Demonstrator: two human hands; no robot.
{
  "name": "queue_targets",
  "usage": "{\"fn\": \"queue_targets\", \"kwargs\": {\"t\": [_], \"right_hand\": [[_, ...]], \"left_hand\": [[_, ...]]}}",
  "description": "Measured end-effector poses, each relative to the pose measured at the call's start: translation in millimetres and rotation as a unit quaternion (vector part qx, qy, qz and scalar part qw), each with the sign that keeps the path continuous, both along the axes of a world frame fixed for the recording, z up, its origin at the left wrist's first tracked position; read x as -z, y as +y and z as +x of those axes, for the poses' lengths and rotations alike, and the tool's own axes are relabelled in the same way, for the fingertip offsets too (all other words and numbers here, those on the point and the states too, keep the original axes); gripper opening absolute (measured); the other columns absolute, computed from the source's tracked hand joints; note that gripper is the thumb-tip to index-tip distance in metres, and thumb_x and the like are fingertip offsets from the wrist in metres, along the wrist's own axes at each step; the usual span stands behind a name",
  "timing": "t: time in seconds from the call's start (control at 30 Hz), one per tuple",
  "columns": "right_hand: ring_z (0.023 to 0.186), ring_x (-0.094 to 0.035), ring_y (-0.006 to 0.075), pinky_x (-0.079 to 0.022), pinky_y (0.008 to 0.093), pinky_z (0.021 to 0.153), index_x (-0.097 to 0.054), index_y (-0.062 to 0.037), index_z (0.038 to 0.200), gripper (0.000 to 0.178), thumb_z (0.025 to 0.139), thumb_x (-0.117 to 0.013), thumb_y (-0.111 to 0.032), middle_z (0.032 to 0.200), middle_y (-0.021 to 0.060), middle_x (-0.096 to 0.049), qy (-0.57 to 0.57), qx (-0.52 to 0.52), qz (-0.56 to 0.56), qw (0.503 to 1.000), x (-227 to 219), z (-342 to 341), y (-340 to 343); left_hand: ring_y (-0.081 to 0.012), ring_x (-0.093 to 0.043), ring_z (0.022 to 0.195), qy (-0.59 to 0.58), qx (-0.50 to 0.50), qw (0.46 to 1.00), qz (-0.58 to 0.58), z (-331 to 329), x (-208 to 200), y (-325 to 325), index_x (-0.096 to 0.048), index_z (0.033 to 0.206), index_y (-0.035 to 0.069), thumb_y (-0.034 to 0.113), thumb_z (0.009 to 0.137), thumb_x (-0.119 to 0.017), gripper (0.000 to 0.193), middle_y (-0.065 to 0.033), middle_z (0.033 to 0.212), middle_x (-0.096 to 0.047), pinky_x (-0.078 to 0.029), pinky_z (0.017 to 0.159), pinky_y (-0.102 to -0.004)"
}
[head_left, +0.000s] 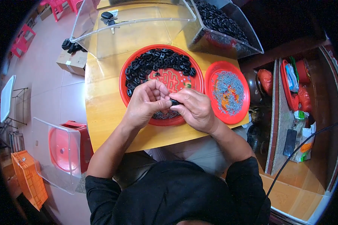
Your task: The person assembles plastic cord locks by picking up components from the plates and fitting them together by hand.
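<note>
My left hand (148, 100) and my right hand (196, 109) meet over the near part of a round red tray (122, 84). Between their fingertips is a small black plastic piece (174, 102); both hands are closed on it, thumb against fingers. Many small black oval pieces with holes (158, 60) lie heaped along the tray's far and left sides. Below my hands, small greyish pieces (165, 114) lie at its near edge, partly hidden. To the right, a red oval tray (246, 95) holds many small grey screw-like pins (229, 88).
At the back of the yellow table (103, 112) stands a clear plastic bin (139, 33), with keys (112, 23) visible. A second clear bin (214, 41) is full of black pieces. Pink stool (65, 150) and orange crate (30, 180) stand left; an open cabinet (289, 150) is right.
</note>
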State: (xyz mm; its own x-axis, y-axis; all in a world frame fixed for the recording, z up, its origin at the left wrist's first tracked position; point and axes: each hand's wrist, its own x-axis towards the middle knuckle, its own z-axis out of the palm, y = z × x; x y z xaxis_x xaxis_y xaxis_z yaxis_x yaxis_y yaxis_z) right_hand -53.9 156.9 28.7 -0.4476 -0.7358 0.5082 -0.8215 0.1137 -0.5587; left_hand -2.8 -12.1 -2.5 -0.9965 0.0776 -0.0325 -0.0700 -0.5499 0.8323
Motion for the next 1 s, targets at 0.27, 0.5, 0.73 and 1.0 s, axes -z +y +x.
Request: {"fn": "queue_targets", "kwargs": {"t": [0.27,0.5,0.73,1.0], "right_hand": [[0.067,-0.056,0.0290,-0.046,0.0363,0.058,-0.054,0.0012,0.093,0.032,0.064,-0.068,0.000,0.075,0.0133,-0.053,0.015,0.000,-0.006,1.000,9,0,3],[0.067,-0.057,0.0275,-0.047,0.0341,0.057,-0.056,0.0034,0.095,0.031,0.066,-0.067,0.003,0.078,0.0140,-0.057,0.025,-0.003,0.008,1.000,15,2,2],[0.067,-0.058,0.0238,-0.047,0.0308,0.057,-0.056,0.0028,0.100,0.034,0.067,-0.068,0.002,0.079,0.0125,-0.058,0.010,0.034,-0.043,0.998,18,7,2],[0.067,-0.057,0.0191,-0.046,0.0271,0.059,-0.059,0.0001,0.099,0.032,0.068,-0.068,0.001,0.080,0.0102,-0.058,-0.041,0.058,-0.021,0.997,3,11,7]], "left_hand": [[-0.0101,-0.054,0.058,-0.006,0.001,1.000,0.012,-1,5,4,-0.048,0.083,0.003,-0.008,0.070,-0.064,0.023,-0.0038,0.072,-0.055,-0.048,0.052,-0.0229],[-0.0106,-0.054,0.059,-0.005,0.004,1.000,0.006,0,10,2,-0.046,0.081,0.004,-0.008,0.071,-0.063,0.023,-0.0040,0.071,-0.054,-0.048,0.052,-0.0231],[-0.0110,-0.055,0.057,0.002,0.004,1.000,-0.022,-1,2,2,-0.044,0.079,0.005,-0.007,0.072,-0.064,0.024,-0.0044,0.069,-0.055,-0.048,0.052,-0.0227],[-0.0116,-0.056,0.059,0.003,0.021,1.000,0.003,-2,-3,3,-0.046,0.081,0.004,-0.005,0.075,-0.064,0.021,-0.0055,0.070,-0.056,-0.048,0.053,-0.0231]]}}
